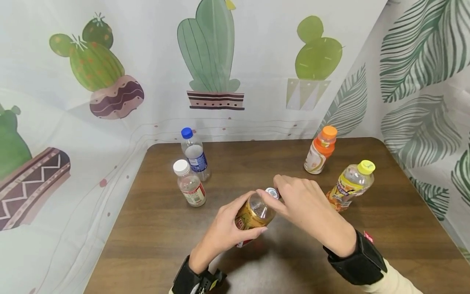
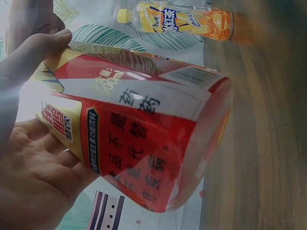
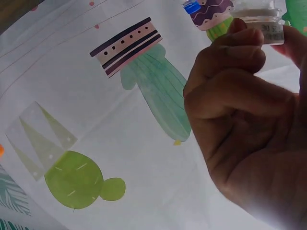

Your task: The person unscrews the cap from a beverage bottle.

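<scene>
My left hand (image 1: 228,225) grips a clear plastic drink bottle (image 1: 253,215), thumb on the near side and fingers round the far side. Its label is red and gold, and the bottle (image 2: 139,124) leans with its base off to one side in the left wrist view. At its top, my right hand (image 1: 306,204) pinches the white cap (image 1: 272,192) between thumb and curled fingers. Close up in the right wrist view, the cap (image 3: 272,34) shows small printed characters on its side, partly covered by the fingertips. The cap sits at the bottle's mouth.
To the left stand a blue-capped bottle (image 1: 198,157) and a white-capped bottle (image 1: 191,190). An orange-capped bottle (image 1: 317,153) and a yellow-capped tea bottle (image 1: 346,185) stand right, the latter just beyond my right hand. A patterned cloth (image 1: 264,49) hangs behind the wooden table (image 1: 139,245).
</scene>
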Tool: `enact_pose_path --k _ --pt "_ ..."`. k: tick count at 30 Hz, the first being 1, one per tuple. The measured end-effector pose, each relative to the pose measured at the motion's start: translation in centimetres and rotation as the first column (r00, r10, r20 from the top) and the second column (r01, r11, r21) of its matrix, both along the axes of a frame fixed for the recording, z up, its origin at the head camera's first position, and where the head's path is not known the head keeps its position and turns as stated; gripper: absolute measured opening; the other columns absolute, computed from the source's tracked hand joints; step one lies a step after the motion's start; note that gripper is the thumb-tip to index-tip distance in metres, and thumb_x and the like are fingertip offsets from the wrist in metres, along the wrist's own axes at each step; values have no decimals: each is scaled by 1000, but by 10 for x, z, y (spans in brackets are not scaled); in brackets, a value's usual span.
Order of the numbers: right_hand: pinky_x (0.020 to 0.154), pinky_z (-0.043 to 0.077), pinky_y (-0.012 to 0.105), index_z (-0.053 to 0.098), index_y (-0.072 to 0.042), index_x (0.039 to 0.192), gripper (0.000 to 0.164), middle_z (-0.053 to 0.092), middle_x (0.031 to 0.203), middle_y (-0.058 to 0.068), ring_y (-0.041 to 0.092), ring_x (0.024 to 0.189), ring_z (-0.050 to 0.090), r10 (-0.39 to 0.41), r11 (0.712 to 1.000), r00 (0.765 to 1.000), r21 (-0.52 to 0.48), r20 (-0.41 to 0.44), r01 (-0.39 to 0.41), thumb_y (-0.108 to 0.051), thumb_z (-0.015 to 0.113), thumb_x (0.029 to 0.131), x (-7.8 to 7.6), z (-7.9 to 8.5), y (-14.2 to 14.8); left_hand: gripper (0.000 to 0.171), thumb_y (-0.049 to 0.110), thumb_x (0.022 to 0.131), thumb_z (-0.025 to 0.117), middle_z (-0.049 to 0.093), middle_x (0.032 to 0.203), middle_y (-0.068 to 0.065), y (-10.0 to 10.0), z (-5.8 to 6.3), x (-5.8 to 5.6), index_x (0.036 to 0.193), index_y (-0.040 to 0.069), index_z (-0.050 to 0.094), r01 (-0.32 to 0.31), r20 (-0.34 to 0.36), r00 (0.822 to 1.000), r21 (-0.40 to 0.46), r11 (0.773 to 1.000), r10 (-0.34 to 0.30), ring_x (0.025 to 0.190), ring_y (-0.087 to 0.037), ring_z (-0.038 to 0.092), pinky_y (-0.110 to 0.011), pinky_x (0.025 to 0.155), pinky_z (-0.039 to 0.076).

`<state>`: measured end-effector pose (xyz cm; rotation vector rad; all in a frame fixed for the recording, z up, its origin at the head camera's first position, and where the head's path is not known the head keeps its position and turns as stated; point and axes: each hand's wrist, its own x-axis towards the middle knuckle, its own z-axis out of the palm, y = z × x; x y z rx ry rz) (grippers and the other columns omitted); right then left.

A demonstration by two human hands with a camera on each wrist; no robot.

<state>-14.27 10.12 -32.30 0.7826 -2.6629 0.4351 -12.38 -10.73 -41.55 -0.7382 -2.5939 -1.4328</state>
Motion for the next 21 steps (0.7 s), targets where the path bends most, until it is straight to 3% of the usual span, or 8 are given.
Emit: enact_pose_path --k 9,16,21 --pt "48 32 19 52 -18 79 31 42 67 -12 2 56 37 104 994 990 -48 96 -100 -42 66 93 3 7 5 71 45 77 82 64 120 15 -1 2 2 139 41 47 4 40 999 5 1000 -5 96 -5 64 -27 80 56" --pt "62 49 23 60 -12 104 24 56 91 -5 5 76 50 245 969 968 -47 61 -243 -32 68 93 5 3 11 69 46 77 83 65 119 15 -2 1 4 137 41 48 1 66 998 2 1000 -1 96 -4 64 -27 80 56" --pt "67 50 21 60 -12 114 24 54 98 -5 5 82 49 291 956 954 -51 74 -288 -26 66 95 6 2 14 70 46 77 82 65 118 15 -2 -1 2 138 41 48 6 63 998 -9 1000 -6 95 -4 65 -27 80 56"
